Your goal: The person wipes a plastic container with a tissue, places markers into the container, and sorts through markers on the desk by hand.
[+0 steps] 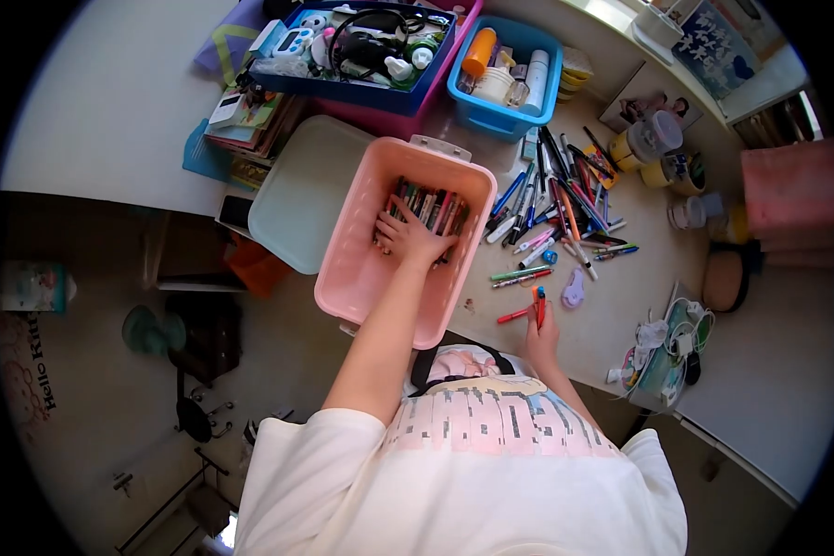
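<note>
Inside a pink plastic box (343, 269), my left hand (412, 241) lies with fingers spread over a row of pens and markers (445, 206). It touches them, and partly hides them. My right hand (543, 335) is closed around a few pens (540, 310), mostly red, one with a blue end, near the desk's front edge. Beyond that hand lies a big loose pile of pens and markers (565, 190). A purple correction-tape dispenser (574, 289) rests to its right, and a green pen (521, 273) lies just past it.
A pale lid (296, 199) lies left of the box. Behind stand a blue bin of bottles (505, 116) and a dark blue box (343, 79) of mixed items. Jars (635, 144) line the right side, near a white power strip with cables (663, 357).
</note>
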`<state>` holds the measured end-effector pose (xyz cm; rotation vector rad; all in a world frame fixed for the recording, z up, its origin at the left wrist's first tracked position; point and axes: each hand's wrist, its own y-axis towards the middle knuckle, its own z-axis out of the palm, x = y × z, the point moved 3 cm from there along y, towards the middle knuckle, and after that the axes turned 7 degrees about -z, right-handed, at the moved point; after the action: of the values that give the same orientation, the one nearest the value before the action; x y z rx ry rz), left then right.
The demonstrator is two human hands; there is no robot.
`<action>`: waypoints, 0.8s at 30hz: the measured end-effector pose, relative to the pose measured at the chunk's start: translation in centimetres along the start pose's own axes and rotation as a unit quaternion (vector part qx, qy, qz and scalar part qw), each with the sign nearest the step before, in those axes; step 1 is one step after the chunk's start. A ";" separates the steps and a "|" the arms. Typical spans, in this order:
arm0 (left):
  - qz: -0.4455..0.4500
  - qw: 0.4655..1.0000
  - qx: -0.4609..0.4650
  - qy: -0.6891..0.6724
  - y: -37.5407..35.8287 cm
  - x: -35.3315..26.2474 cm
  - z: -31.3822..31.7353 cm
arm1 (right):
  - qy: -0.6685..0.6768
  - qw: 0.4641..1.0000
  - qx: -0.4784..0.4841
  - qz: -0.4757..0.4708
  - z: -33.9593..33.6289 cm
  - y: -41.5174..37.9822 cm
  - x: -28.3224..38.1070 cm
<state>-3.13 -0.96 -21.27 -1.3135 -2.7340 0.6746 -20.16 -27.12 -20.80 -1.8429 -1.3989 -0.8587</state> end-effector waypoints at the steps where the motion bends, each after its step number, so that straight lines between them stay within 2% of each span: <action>1: -0.007 1.000 0.013 0.005 0.0 -0.1 -0.3 | -0.005 0.999 -0.017 -0.029 -0.2 0.5 0.4; 5: -0.027 0.998 0.044 0.041 0.9 -0.5 -0.4 | 0.001 0.999 -0.020 -0.049 -0.5 2.4 3.3; 7: -0.024 0.998 0.053 0.037 0.9 -0.4 -0.6 | 0.150 0.988 -0.010 -0.022 0.1 3.4 4.1; 8: -0.020 0.997 0.061 0.034 1.0 -0.5 -0.9 | 0.149 0.988 -0.011 -0.024 0.1 3.9 4.2; 10: -0.010 0.996 0.078 0.034 0.9 -0.4 -1.3 | 0.153 0.986 0.028 0.058 0.6 4.6 2.9; 11: -0.001 0.995 0.098 0.036 0.8 -0.3 -1.4 | 0.155 0.986 0.022 0.060 0.8 4.7 1.1; 12: 0.005 0.995 0.097 0.039 0.6 0.1 -1.7 | 0.077 0.996 -0.015 0.050 0.8 4.8 -1.8; 13: 0.069 0.995 0.076 -0.017 0.3 0.4 -2.3 | -0.001 0.998 -0.052 0.041 0.4 5.0 -3.5; 14: 0.132 0.987 0.056 -0.072 0.0 0.9 -3.0 | 0.002 0.997 -0.058 0.041 -0.2 4.9 -3.6; 15: 0.220 0.966 0.015 -0.136 -1.0 2.0 -5.0 | -0.084 0.991 -0.089 0.046 -1.2 4.7 -3.5; 16: 0.303 0.934 -0.075 -0.176 -3.1 3.2 -8.7 | -0.170 0.977 -0.119 0.051 -2.2 4.6 -3.6; 17: 0.311 0.924 -0.210 -0.075 -4.4 4.6 -11.8 | -0.182 0.975 -0.086 0.096 -2.7 4.6 -5.1; 19: 0.195 0.933 -0.304 0.006 -5.6 8.0 -15.0 | -0.214 0.967 -0.085 0.110 -3.3 4.2 -4.9; 21: 0.130 0.978 -0.163 -0.029 -2.9 12.3 -12.5 | -0.247 0.957 -0.081 0.125 -3.6 3.6 -5.2; 22: 0.135 0.977 -0.160 -0.026 -1.9 14.0 -11.7 | -0.283 0.952 -0.067 0.097 -3.6 3.7 -5.4; 24: 0.249 0.955 -0.096 -0.129 -0.5 15.6 -10.9 | -0.314 0.944 -0.060 0.075 -3.0 4.0 -6.1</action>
<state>-11.19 14.47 -13.62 -2.1438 -2.7254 0.6524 -17.92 -33.68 -24.56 -2.4121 -1.5634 -0.2791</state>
